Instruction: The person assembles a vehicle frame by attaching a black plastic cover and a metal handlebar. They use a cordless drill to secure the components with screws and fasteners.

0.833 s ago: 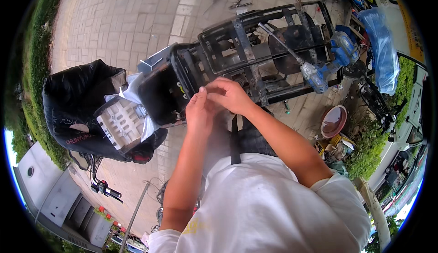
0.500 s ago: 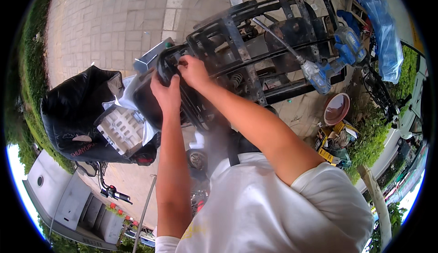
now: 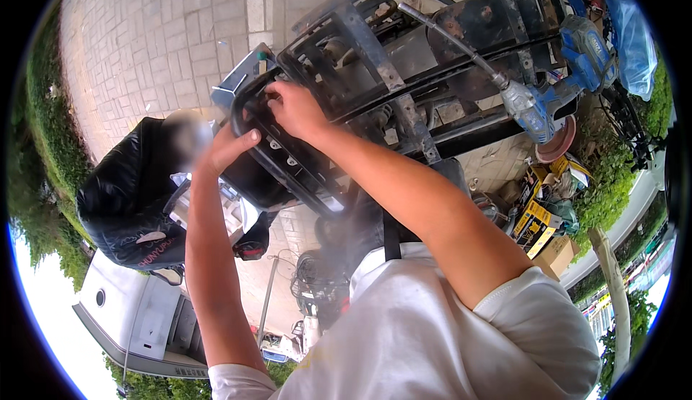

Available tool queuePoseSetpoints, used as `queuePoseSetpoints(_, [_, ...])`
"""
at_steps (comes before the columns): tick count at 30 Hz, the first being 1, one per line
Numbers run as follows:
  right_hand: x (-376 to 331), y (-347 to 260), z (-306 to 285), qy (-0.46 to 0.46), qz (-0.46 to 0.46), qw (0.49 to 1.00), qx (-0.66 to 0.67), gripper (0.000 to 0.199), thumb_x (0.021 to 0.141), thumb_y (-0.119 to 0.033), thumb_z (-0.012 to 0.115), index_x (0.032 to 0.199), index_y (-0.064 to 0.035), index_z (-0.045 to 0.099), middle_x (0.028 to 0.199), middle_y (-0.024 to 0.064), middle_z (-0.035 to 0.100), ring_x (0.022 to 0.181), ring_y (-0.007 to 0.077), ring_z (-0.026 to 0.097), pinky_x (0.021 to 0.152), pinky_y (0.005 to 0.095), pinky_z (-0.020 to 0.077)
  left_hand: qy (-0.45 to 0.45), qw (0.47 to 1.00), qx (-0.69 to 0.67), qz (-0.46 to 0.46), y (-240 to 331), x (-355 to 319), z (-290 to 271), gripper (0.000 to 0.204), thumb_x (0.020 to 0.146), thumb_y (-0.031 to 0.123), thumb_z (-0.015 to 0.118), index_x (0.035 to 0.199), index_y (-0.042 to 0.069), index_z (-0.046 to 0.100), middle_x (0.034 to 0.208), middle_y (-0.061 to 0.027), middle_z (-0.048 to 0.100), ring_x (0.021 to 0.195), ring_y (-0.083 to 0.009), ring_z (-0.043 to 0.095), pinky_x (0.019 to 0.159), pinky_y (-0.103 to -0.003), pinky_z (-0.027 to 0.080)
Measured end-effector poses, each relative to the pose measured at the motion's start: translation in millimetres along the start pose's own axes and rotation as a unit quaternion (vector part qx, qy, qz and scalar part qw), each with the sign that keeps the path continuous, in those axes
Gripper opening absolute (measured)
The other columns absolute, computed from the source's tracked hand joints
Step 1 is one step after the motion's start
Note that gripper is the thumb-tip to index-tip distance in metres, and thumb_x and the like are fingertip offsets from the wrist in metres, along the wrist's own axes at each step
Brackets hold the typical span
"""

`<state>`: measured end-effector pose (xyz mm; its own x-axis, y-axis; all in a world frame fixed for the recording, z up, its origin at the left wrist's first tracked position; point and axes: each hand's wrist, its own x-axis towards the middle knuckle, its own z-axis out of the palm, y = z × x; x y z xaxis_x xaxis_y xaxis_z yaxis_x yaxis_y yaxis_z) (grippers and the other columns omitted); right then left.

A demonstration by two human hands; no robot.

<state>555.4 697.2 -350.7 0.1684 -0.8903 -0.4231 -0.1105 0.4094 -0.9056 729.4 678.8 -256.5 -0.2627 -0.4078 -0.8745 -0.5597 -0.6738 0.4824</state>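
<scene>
A black metal vehicle frame point(image 3: 375, 54) of bars and flat cross-pieces stretches before me, ending at its left in a bent tubular rail point(image 3: 288, 181). My left hand point(image 3: 225, 149) is closed round this rail's outer side; its thumb shows on top, while most of its fingers are hidden. Inside the bend, my right hand point(image 3: 297, 112) has its fingers curled and pinched close against the metal. Whatever they hold is too small or covered. Across the frame bars rests a blue cordless power tool point(image 3: 530, 108) with a long metal rod.
Left of the frame lies a large black padded cover point(image 3: 122, 191), with a white gridded plastic piece point(image 3: 216, 209) beside it. A grey-blue panel point(image 3: 241, 79) stands past the rail. Rightward are a round pot point(image 3: 559, 140), yellow-black boxes point(image 3: 537, 227) and a blue plastic bag point(image 3: 634, 47).
The whole view has shifted, and the frame appears larger and closer. My left hand has slid outward and down along the rail. My right hand stays pinched inside the bend.
</scene>
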Motion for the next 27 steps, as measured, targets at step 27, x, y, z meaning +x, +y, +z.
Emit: queuePoseSetpoints(27, [15.7, 3.0, 2.6, -0.086, -0.032, 0.994, -0.057, 0.021, 0.083, -0.017, 0.064, 0.095, 0.0007, 0.064, 0.092, 0.0218, 0.065, 0.090, 0.0393, 0.061, 0.081, 0.0463, 0.0481, 0.132, 0.964, -0.233, -0.001, -23.2, 35.1, -9.8, 0.062, 0.086, 0.046, 0.058, 0.134, 0.009, 0.045, 0.104, 0.0021, 0.054, 0.087, -0.0091, 0.046, 0.077, -0.023, 0.037])
